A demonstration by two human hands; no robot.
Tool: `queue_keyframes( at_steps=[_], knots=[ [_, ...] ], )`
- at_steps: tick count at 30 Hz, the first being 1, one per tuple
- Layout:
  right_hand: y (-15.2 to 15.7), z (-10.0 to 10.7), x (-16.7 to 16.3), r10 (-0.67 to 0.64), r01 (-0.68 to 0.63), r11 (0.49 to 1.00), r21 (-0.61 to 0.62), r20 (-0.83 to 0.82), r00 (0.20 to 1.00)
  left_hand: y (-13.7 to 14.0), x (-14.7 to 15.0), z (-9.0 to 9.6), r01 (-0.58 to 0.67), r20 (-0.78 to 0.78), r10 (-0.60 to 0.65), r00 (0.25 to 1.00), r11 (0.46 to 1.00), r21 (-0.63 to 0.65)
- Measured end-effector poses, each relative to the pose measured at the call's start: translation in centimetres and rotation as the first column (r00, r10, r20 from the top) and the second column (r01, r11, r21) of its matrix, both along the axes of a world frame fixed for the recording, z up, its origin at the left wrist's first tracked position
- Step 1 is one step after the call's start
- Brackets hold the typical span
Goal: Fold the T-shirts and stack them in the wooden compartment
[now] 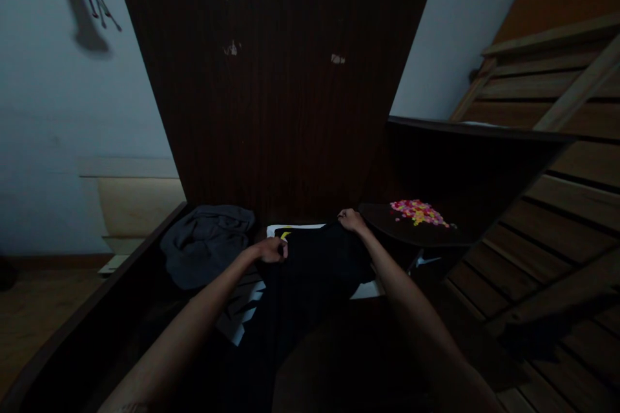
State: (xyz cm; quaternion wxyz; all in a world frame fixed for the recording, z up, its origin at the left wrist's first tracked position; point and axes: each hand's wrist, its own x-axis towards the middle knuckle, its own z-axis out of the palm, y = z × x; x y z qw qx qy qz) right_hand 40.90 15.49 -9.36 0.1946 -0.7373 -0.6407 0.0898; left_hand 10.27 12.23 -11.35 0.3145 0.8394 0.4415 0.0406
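Head view: the black cloth lay between and below the two hands, with its far edge running from one grip to the other and its body hanging back toward the wearer. The left hand had its fingers curled in, its grip closed on the cloth at the left side of that edge, just beside a small yellow mark. The right hand was pinched on the far right corner, its grip set a little farther from the wearer than the left one. Most of the cloth therefore fell on the near side of both grips, and its lower part faded into shadow, where its end could not be told.

White material showed past the cloth at the right and also along the far edge and at the lower left. A grey garment lay bunched to the left, near the left forearm. Beyond the hands rose a dark wooden panel with scuffed pale patches. To the right, past the right hand, pink, red and yellow pieces were clustered on a dark shelf, well apart from the cloth.
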Motion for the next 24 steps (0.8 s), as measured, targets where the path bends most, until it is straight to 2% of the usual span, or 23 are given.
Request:
queue_keyframes(
  at_steps=[4,9,15,18,20,22,24],
  knots=[
    [0.9,-1.8,-0.3,-0.008,0.008,1.000,-0.029,0.008,1.000,0.7,-0.8,-0.7,0.001,0.045,0.001,0.999,0.999,-0.033],
    [1.7,-3.3,-1.2,-0.025,0.026,0.998,-0.057,0.016,1.000,1.0,-1.3,-2.0,-0.120,0.114,0.117,0.987,0.993,0.023],
    [2.2,-3.2,0.7,-0.045,0.041,0.985,-0.168,-0.021,0.999,0.7,-2.1,-3.6,-0.280,0.194,0.260,0.946,0.956,0.083],
    [1.9,-2.3,2.5,-0.062,0.006,0.958,-0.287,-0.187,0.980,0.6,-2.6,-3.7,-0.307,0.240,0.280,0.930,0.948,0.080],
    [1.5,-2.0,3.6,-0.091,-0.035,0.939,-0.343,-0.344,0.935,0.5,-2.8,-3.6,-0.310,0.268,0.282,0.921,0.948,0.070],
    [1.1,-2.1,4.2,-0.093,-0.098,0.932,-0.348,-0.493,0.865,0.5,-3.1,-3.5,-0.316,0.294,0.287,0.912,0.947,0.056],
    [0.8,-2.5,4.5,-0.058,-0.162,0.940,-0.300,-0.608,0.792,0.5,-3.4,-3.6,-0.328,0.313,0.299,0.901,0.944,0.042]
  ],
)
